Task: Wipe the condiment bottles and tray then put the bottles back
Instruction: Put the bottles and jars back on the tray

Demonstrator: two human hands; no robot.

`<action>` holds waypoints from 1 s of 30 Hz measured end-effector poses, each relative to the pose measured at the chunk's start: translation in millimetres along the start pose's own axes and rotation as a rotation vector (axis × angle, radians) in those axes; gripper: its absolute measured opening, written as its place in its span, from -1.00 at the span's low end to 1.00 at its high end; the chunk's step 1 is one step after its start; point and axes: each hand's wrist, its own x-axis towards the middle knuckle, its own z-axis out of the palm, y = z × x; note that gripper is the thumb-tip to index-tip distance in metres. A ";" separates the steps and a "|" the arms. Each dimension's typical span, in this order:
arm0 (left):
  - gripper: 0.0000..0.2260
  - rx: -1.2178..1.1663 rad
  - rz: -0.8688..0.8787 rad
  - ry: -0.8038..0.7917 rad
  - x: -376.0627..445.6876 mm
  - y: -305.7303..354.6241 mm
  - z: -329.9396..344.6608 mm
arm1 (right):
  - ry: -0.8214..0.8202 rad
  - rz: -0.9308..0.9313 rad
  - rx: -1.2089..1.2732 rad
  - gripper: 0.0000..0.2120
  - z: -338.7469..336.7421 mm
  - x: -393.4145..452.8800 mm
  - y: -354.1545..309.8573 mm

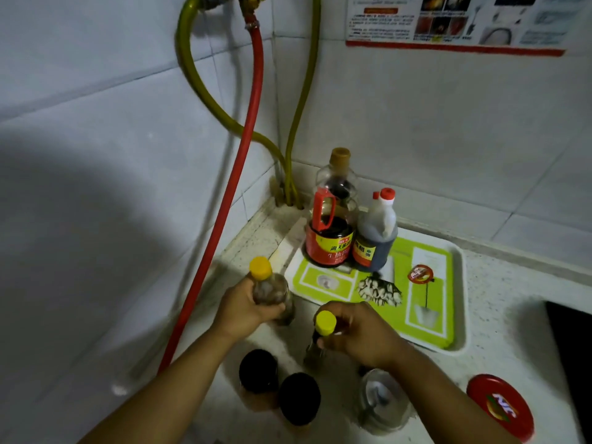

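Observation:
A green and white tray [455,299] lies in the counter corner. On its far left end stand a red-handled soy sauce bottle [330,238], a red-capped vinegar bottle [376,235] and, behind them, a tall brown-capped bottle [338,174]. My left hand [243,307] grips a clear yellow-capped bottle [267,283] just left of the tray. My right hand [358,334] grips a dark yellow-capped bottle [322,334] at its neck, in front of the tray's near edge.
Two black-lidded jars [258,370] [299,397] and a glass jar [382,400] stand on the speckled counter [499,315] below my hands. A red lid [499,406] lies at the lower right. Red [243,145] and yellow hoses [205,91] run down the tiled corner wall.

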 end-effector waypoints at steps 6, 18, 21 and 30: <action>-0.59 0.027 0.085 -0.019 51.6 50.8 8.8 | 0.266 -0.049 0.010 -0.81 -41.6 29.9 -10.7; -0.38 0.173 0.015 -0.117 96.7 46.2 49.3 | 0.422 0.131 -0.012 -0.80 -54.9 91.1 31.6; -0.38 0.184 0.014 -0.129 106.7 40.4 51.3 | 0.428 0.141 -0.018 -0.79 -50.3 104.3 39.2; -0.43 0.157 0.023 -0.153 115.9 32.9 55.2 | 0.421 0.205 0.053 -0.79 -45.5 117.4 42.4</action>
